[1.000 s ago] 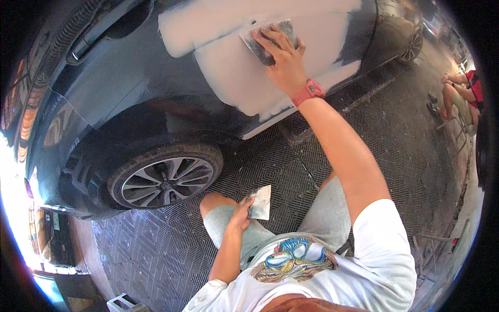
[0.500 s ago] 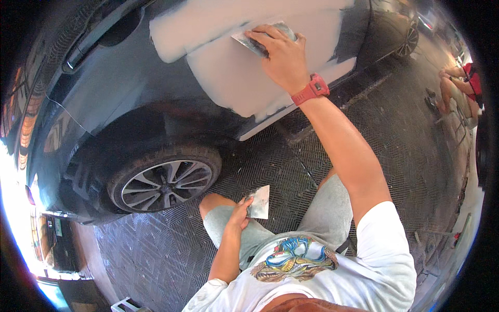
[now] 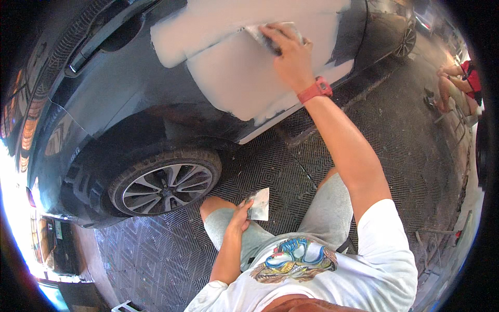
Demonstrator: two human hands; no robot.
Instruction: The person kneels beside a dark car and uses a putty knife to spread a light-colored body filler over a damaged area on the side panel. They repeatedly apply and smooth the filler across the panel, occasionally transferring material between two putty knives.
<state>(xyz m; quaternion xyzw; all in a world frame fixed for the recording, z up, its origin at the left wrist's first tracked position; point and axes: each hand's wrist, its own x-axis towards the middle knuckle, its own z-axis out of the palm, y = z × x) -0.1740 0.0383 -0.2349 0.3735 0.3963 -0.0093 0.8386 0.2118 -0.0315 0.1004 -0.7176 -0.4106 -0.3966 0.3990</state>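
Note:
My right hand (image 3: 291,49) is closed on a flat metal putty spreader (image 3: 255,35), its fingers spread over the blade, which lies against the car's side. Beneath it a broad patch of pale pinkish filler (image 3: 234,83) covers the dark car door. The spreader and fingers are slightly blurred. Low down, near my knee, my left hand (image 3: 240,214) grips a second square metal spreader (image 3: 260,204) with pale filler smeared on it. That one is held apart from the car.
A wheel (image 3: 167,188) of the dark car (image 3: 119,104) stands left of my knee. Ribbed dark floor tiles (image 3: 384,151) lie below. At the far right another person in red (image 3: 470,80) sits. A metal stand (image 3: 439,234) is at the right edge.
My right hand and its spreader have slid a short way to the right along the filler. My left hand and its spreader have stayed almost still.

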